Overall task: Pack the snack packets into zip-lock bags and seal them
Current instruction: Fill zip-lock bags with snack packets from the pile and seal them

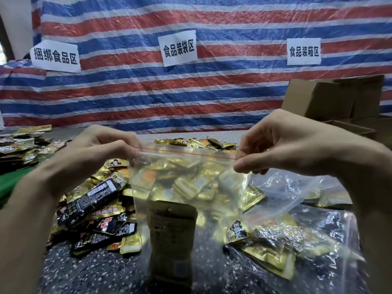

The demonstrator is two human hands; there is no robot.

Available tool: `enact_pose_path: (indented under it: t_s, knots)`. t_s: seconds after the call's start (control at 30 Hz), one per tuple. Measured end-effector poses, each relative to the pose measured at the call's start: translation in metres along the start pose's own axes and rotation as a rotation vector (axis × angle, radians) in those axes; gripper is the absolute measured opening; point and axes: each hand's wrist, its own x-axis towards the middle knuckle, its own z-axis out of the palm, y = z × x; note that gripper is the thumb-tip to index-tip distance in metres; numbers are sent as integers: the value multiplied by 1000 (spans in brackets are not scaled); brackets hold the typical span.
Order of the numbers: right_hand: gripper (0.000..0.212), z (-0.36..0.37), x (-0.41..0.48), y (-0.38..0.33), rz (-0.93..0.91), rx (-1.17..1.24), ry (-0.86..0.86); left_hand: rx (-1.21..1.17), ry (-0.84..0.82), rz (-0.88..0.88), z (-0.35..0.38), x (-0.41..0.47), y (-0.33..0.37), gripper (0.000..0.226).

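Close in, the left hand and right hand each pinch one end of the bag's zip strip, thumb against curled fingers, holding it up over the middle of the bench. The bag is stuffed with gold packets. Loose packets lie heaped toward the bench's left edge. I can't tell whether the strip is pressed shut. To seal well, I'd pull it taut, clear packets off the track, then run a pinch end to end.
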Motion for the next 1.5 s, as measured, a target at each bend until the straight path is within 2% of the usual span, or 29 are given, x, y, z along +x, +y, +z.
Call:
enact_pose_path:
  t_s: [0.1,0.17,0.2,0.27,0.4,0.5,0.57,0.63,0.73,0.8,0.87,0.93,1.0,1.07,1.13,1.2,1.3,1.37,1.43,1.47,1.5]
  knots:
    - [13,-2,-1,0,0,14,14,-256,-191,-59,9,4,-13,20]
    - [10,-2,0,2,23,17,28,-392,-280,-156,15,6,-27,49]
    - [9,-2,1,4,37,9,38,-409,-332,-181,22,7,-32,58]
    - [11,0,4,8,84,-18,69,-334,-372,-173,37,8,-38,50]
    - [16,-2,3,21,247,-116,77,-218,-232,-189,56,14,-35,49]
    - [25,-6,0,26,329,-164,142,-200,-194,-181,70,21,-20,36]
    - [35,-6,-1,23,302,-207,225,-175,-125,-149,80,32,-3,22]
    - [41,-5,-2,18,231,-166,170,-150,-26,-128,88,53,17,11]
    - [37,-4,-6,10,214,-97,-8,-168,212,-79,96,93,46,16]
    - [33,-5,-8,10,247,-130,-22,-198,328,16,104,121,60,19]
    - [27,-11,-11,14,277,-126,60,-184,438,151,122,147,69,17]
    - [25,-24,-16,20,316,-99,225,-87,564,365,151,165,76,16]
    - [25,-36,-21,29,348,-81,426,84,542,506,191,171,69,7]
    - [27,-45,-24,35,390,-42,539,308,315,402,234,166,44,9]
    - [32,-47,-25,39,437,-14,535,537,112,203,267,149,15,9]
    - [33,-46,-24,41,462,-5,488,554,61,120,281,133,-6,15]
    - [29,-42,-21,42,481,-8,375,415,98,25,282,121,-12,5]
    - [26,-39,-19,40,490,-2,291,519,156,-85,281,117,-15,39]
    - [25,-37,-17,39,489,-2,240,487,183,-257,279,112,-17,80]
    - [25,-36,-16,38,485,-2,225,387,161,-331,278,111,-17,89]
    - [25,-35,-14,38,480,-1,213,304,126,-375,277,112,-18,83]
